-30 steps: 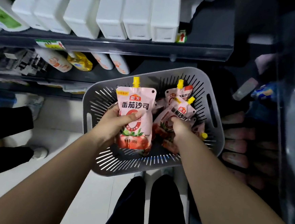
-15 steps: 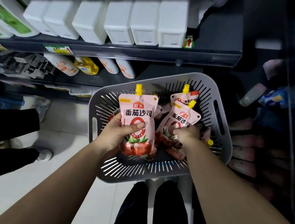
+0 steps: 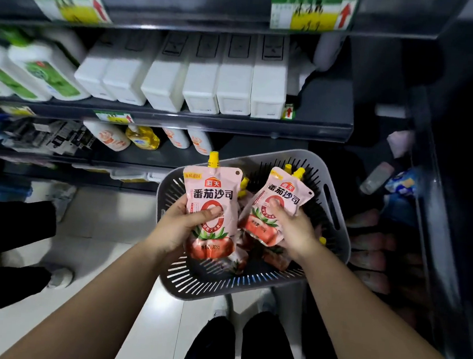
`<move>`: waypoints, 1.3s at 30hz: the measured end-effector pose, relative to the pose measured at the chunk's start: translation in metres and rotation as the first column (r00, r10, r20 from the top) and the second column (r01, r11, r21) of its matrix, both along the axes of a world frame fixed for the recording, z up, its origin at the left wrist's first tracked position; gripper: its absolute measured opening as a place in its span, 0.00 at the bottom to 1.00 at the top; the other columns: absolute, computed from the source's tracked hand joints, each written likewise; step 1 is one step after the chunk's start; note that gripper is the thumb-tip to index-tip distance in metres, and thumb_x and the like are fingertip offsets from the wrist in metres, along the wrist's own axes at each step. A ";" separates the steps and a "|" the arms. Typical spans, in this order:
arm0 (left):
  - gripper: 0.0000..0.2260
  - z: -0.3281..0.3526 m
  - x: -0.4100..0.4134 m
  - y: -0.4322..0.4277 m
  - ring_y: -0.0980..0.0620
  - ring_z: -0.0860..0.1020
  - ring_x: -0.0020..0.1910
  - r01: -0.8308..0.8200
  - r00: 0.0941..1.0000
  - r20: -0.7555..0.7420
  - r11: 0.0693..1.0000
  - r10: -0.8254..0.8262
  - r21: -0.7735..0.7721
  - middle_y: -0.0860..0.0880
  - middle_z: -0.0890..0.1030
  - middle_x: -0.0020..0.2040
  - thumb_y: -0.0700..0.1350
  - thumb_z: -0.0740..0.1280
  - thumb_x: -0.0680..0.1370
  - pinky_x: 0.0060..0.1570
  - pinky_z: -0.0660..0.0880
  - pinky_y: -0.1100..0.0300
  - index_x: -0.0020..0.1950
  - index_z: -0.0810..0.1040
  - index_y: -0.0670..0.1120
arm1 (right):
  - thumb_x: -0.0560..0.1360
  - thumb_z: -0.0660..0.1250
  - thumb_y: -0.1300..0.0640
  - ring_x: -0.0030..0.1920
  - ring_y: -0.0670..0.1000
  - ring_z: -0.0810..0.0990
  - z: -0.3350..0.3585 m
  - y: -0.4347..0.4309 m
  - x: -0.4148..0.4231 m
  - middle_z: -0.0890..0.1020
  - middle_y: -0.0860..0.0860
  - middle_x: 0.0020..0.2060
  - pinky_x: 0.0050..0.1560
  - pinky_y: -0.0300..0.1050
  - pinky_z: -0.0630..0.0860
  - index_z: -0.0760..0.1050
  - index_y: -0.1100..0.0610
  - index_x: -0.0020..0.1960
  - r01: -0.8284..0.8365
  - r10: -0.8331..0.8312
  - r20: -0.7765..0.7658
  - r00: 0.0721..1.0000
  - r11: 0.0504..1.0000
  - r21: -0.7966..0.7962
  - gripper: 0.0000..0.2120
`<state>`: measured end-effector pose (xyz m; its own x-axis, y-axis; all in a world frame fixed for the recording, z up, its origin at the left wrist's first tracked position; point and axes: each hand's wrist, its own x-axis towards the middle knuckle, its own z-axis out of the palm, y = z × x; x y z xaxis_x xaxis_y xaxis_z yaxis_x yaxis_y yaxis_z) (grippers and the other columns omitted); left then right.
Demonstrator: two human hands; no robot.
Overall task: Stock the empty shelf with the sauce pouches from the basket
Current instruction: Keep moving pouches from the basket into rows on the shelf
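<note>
A grey slotted basket [image 3: 249, 288] sits low in front of me with several pink sauce pouches inside. My left hand [image 3: 178, 225] grips one pink pouch [image 3: 214, 194] with a yellow cap, held upright above the basket's left side. My right hand [image 3: 293, 232] grips a second pink pouch [image 3: 279, 194], tilted to the right over the basket's middle. More pouches [image 3: 277, 260] lie under my hands, partly hidden. A dark shelf [image 3: 260, 150] stretches behind the basket, bare on its right part.
White rectangular containers [image 3: 234, 83] and green-labelled bottles [image 3: 40, 73] fill the shelf above. White bottles and a yellow bottle [image 3: 142, 138] stand on the shelf's left part. Another person's dark legs [image 3: 11, 226] stand at left. Pink packets [image 3: 372, 241] line a dark rack at right.
Both hands have lifted their pouches up out of the basket. My view has tilted upward, bringing more of the shelves into sight.
</note>
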<state>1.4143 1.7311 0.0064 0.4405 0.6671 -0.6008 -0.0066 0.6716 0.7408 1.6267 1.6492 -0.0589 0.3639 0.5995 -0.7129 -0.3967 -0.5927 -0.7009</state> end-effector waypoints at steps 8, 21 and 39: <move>0.15 0.051 -0.012 0.018 0.42 0.85 0.48 0.026 0.997 0.071 0.999 -0.028 0.028 0.40 0.85 0.54 0.39 0.74 0.69 0.44 0.82 0.50 0.55 0.82 0.46 | 0.72 0.71 0.67 0.54 0.59 0.85 0.092 -0.011 -0.002 0.85 0.60 0.56 0.51 0.57 0.83 0.77 0.56 0.60 -0.015 0.071 -0.180 0.981 0.956 0.292 0.18; 0.12 0.167 0.003 0.024 0.47 0.86 0.44 0.169 0.943 0.235 0.947 -0.235 0.273 0.45 0.87 0.48 0.39 0.70 0.70 0.44 0.83 0.50 0.52 0.81 0.49 | 0.67 0.73 0.68 0.56 0.56 0.84 0.230 -0.050 -0.009 0.86 0.55 0.55 0.57 0.51 0.81 0.76 0.57 0.61 -0.019 -0.078 0.154 0.985 0.836 0.549 0.23; 0.14 0.315 0.066 -0.099 0.47 0.86 0.45 0.338 0.697 0.354 0.721 -0.624 0.605 0.44 0.86 0.51 0.41 0.70 0.71 0.40 0.82 0.54 0.56 0.79 0.46 | 0.69 0.75 0.57 0.55 0.63 0.84 0.392 -0.225 -0.019 0.85 0.61 0.54 0.56 0.57 0.80 0.77 0.62 0.61 0.093 -0.488 0.348 0.800 0.675 0.732 0.22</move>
